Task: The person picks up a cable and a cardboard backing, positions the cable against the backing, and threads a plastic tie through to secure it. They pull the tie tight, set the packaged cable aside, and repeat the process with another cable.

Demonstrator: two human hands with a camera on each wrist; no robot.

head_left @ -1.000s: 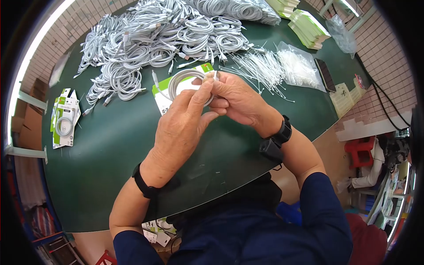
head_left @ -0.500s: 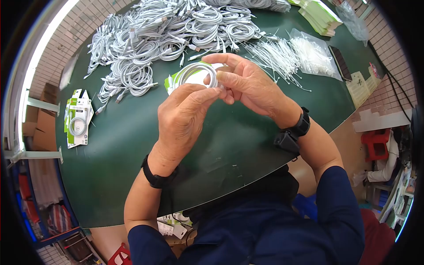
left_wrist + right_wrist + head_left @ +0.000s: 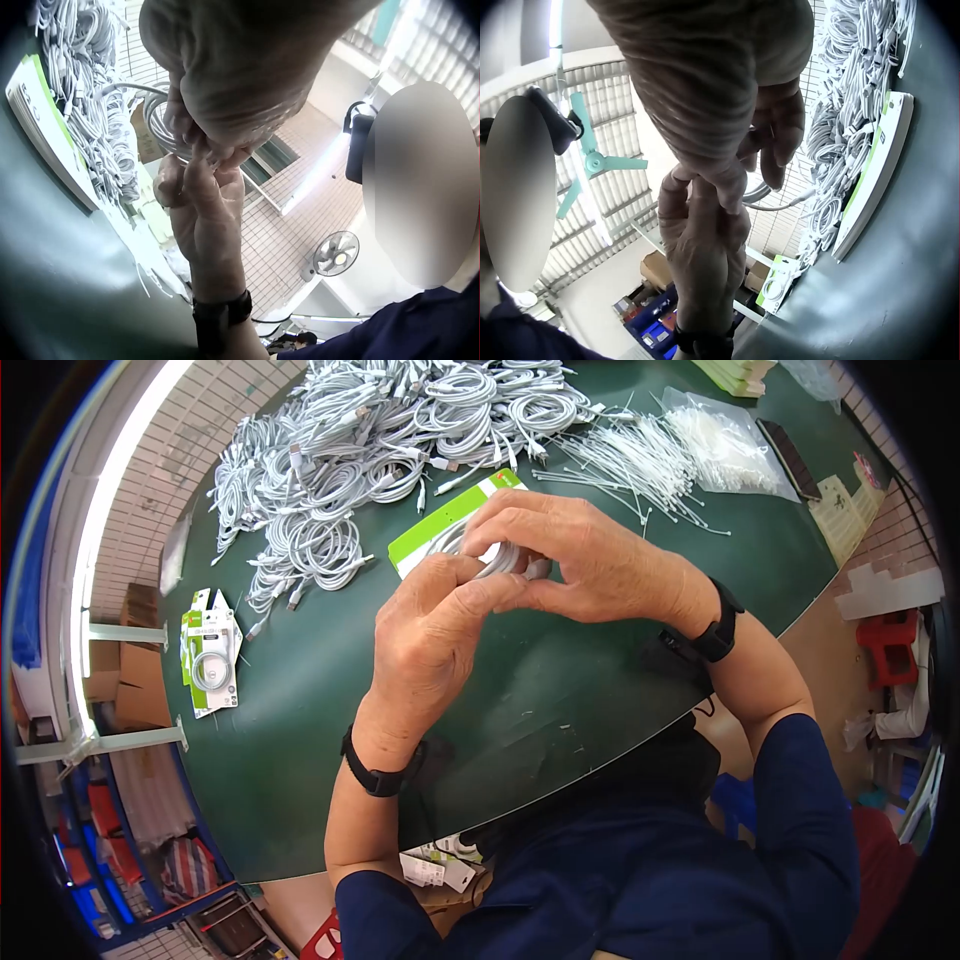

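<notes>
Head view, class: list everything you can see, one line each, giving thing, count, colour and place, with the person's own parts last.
coiled cable: one, white, held between both hands above the table
card sleeve: one, green and white, on the table under the hands
loose cable pile: many, white, far side of the table
cable ties: many, white, spread right of the pile
plastic bag: one, clear, far right, holding more ties
packed cables: a few, green and white, left edge
table: one, dark green
wristbands: two, black, one per wrist
left hand: pinches the coil
right hand: grips the coil from above
</notes>
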